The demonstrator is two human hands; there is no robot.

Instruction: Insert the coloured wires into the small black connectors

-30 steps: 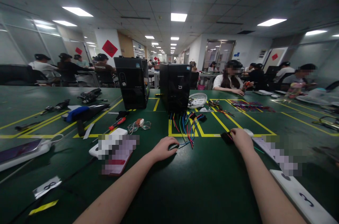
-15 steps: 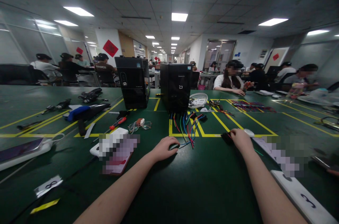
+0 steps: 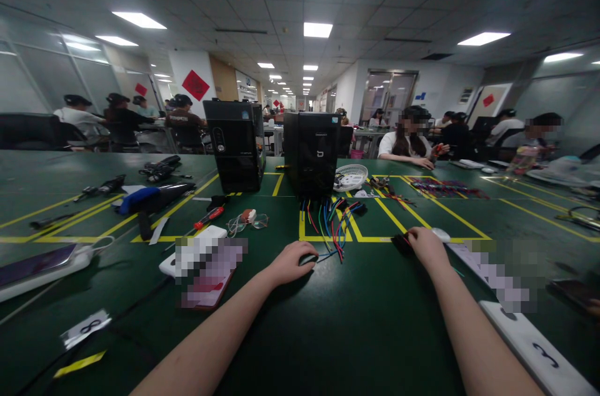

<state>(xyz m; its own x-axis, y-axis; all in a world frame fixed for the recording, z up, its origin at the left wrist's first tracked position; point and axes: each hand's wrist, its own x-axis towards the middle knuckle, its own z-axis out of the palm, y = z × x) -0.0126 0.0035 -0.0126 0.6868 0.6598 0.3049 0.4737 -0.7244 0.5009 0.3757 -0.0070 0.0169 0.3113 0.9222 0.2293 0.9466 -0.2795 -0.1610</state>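
- The left hand [image 3: 293, 263] is laid low over the green table [image 3: 356, 321], its fingers curled and a small gap left between thumb and forefinger; whether a wire end is pinched there cannot be told.
- The coloured wires [image 3: 335, 227] are spread in front of the middle black tower [image 3: 313, 155], partly across the yellow tape [image 3: 375, 239], and their nearest ends are seen just beside the left fingertips.
- The right hand [image 3: 427, 249] is placed well apart from the left, with bent fingers set against a small dark piece [image 3: 400, 243]; how firmly it is gripped, if at all, cannot be told, as the fingertips are partly hidden.
- A small white rounded object [image 3: 440, 235] is seen just beyond the right hand.
- A second black tower [image 3: 237, 152] is stood upright to the left of the first, and a white basket [image 3: 351, 167] is set to the right.
- A red-handled screwdriver [image 3: 209, 218] and glasses [image 3: 248, 221] are laid left of the wires.
- A co-worker [image 3: 407, 140] is seated across the table.
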